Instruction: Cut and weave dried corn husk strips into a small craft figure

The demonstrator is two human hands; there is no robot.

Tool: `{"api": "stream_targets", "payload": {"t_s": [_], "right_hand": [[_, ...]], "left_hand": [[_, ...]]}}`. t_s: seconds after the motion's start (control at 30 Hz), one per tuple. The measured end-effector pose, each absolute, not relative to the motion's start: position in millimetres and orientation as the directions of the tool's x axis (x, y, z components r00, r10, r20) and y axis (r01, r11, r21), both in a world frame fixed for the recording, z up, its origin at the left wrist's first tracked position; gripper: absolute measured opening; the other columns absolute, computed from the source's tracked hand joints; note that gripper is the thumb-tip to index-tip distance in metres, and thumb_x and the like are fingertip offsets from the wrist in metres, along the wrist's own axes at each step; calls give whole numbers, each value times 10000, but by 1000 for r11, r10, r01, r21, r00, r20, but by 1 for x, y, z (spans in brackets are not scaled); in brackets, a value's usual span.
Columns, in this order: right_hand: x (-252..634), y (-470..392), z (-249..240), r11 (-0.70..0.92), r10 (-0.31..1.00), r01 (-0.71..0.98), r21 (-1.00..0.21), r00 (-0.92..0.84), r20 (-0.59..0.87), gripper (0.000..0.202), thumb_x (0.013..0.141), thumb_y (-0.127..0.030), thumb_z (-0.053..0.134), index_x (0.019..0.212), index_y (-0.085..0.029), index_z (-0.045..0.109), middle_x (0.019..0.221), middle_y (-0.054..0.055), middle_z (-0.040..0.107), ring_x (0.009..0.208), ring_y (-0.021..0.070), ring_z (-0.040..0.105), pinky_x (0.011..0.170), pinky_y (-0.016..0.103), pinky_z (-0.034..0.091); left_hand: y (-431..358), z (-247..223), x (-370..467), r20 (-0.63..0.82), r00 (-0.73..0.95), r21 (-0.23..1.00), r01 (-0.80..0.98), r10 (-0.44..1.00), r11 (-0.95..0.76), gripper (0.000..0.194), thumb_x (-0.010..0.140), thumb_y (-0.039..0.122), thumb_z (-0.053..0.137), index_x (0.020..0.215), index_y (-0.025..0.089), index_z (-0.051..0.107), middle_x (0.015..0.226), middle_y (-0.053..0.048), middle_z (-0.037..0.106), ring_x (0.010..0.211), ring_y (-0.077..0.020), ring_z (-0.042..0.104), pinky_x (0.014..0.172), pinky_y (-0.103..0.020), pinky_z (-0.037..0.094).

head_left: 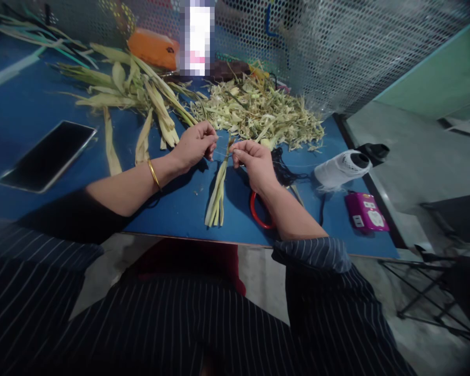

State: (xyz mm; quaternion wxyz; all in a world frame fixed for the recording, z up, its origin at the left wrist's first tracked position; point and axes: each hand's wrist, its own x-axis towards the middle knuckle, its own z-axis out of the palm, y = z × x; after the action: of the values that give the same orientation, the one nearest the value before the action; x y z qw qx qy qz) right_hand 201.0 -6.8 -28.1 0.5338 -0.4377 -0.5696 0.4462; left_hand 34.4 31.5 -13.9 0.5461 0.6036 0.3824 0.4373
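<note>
A small bundle of pale green husk strips (216, 197) hangs down over the blue table, its narrow top beside the fingertips of my right hand (253, 159). Those fingers are pinched at the white thread (222, 151) near the bundle's top. To the left, my left hand (198, 146) is closed in a pinch on the thread, which stretches between the two hands. From my right hand the thread runs on to a white spool (342, 169) lying at the right. Red-handled scissors (261, 213) lie partly hidden under my right forearm.
Long husks (121, 86) lie at the back left, beside an orange packet (153, 48). Shredded husk (258, 112) is heaped at the back. A phone (49, 155) lies left; black threads (285, 168) and a purple box (366, 211) are on the right.
</note>
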Motion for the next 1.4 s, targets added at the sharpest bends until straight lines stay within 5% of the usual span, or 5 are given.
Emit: {"api": "stream_targets", "payload": {"t_s": [0.3,0.7,0.8,1.0,1.4], "right_hand": [[203,-6,-30,182,972,17,-983,-154,177,108,805,-249,645,849,-173,582,596,-63,570,521,63,528,571,227,461],[198,-14,-24,181,949,-43,-983,-254,186,207,828,-386,664,811,-180,658,647,-37,582,605,76,540,645,232,483],[199,-13,-23,215,959,-110,-970,-163,231,202,837,-393,663,819,-192,653,654,-38,567,625,80,530,664,232,476],[203,-14,-21,301,942,-145,-943,-110,318,170,870,-369,639,847,-201,657,708,-32,566,653,78,520,659,218,446],[204,-19,-14,417,909,195,-888,-114,401,224,882,-425,604,859,-207,644,762,-2,668,757,129,627,804,288,501]], "left_hand": [[36,-20,30,90,306,995,14,948,-99,162,866,115,521,740,197,460,564,39,510,455,-86,454,498,-241,412],[23,-12,34,506,109,832,199,856,-518,85,833,239,649,850,185,585,856,-12,619,731,-116,570,638,-234,455],[17,-12,36,377,-42,922,111,925,-371,229,826,343,689,919,197,539,887,-15,611,677,-110,592,596,-239,472],[-12,2,43,-223,532,969,27,817,247,229,800,321,734,825,157,577,747,-18,615,646,-122,632,620,-256,519],[12,9,24,-213,453,936,-160,866,314,211,764,207,699,631,166,540,505,83,233,421,-43,145,389,-229,106]]}}
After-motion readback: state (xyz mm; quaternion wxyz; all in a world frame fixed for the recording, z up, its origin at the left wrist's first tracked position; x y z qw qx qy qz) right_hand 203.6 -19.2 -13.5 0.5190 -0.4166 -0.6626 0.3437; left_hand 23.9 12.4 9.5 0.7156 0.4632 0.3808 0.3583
